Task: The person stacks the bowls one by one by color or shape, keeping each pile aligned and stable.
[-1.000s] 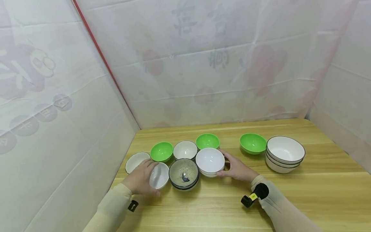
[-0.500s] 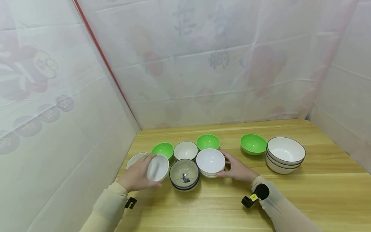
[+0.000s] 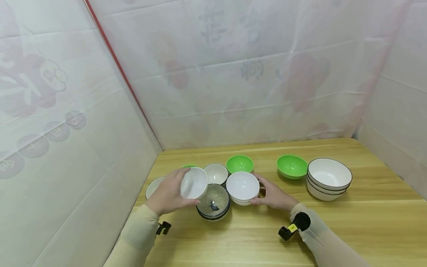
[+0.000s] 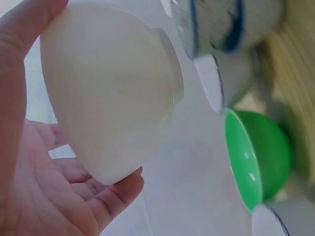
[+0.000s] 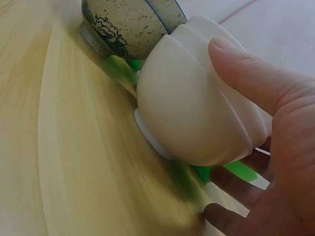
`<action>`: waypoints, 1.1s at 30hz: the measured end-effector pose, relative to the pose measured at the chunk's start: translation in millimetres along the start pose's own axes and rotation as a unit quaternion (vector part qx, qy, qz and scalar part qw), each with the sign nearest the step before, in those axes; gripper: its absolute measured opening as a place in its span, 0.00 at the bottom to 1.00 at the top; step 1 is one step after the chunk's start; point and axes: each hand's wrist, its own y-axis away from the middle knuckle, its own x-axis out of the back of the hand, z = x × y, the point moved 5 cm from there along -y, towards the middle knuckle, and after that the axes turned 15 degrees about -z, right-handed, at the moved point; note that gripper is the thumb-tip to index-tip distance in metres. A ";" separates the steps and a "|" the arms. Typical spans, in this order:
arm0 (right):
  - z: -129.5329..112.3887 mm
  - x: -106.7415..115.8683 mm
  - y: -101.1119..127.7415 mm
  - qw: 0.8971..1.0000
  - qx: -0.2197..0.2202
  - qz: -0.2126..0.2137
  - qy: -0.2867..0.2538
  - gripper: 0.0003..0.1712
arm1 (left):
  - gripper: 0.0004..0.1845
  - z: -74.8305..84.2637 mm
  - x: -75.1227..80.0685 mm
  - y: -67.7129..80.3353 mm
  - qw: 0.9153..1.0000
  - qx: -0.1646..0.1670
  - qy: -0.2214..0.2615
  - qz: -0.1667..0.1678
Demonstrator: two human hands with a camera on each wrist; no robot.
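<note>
A person's left hand (image 3: pixel 166 194) grips a small white bowl (image 3: pixel 194 183), lifted and tilted above the speckled bowl stack (image 3: pixel 213 202) near the table's (image 3: pixel 333 230) left edge. The right hand (image 3: pixel 273 193) cups a stack of white bowls (image 3: pixel 242 186) standing on the wood just beside it, thumb and fingers curled round its wall. Green bowls (image 3: pixel 239 163) sit behind, toward the far edge.

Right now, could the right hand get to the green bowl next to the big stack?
Probably yes. The right hand holds the white bowl stack, and the table between it and the green bowl looks bare.
</note>
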 end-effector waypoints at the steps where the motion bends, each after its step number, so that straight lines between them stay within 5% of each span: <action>1: 0.6 0.2 -0.2 1.000 -0.001 0.000 -0.001 0.61 | 0.57 3.0 -0.5 -2.6 1.000 -0.001 0.001 0.002; 22: -1.6 0.3 4.7 1.000 0.016 -0.006 -0.024 0.59 | 0.57 86.8 -30.2 -70.0 1.000 -0.026 -0.001 0.009; 33: -3.5 -3.5 4.5 0.999 -0.012 -0.012 -0.031 0.55 | 0.55 103.6 -53.3 -91.0 1.000 -0.014 -0.005 -0.025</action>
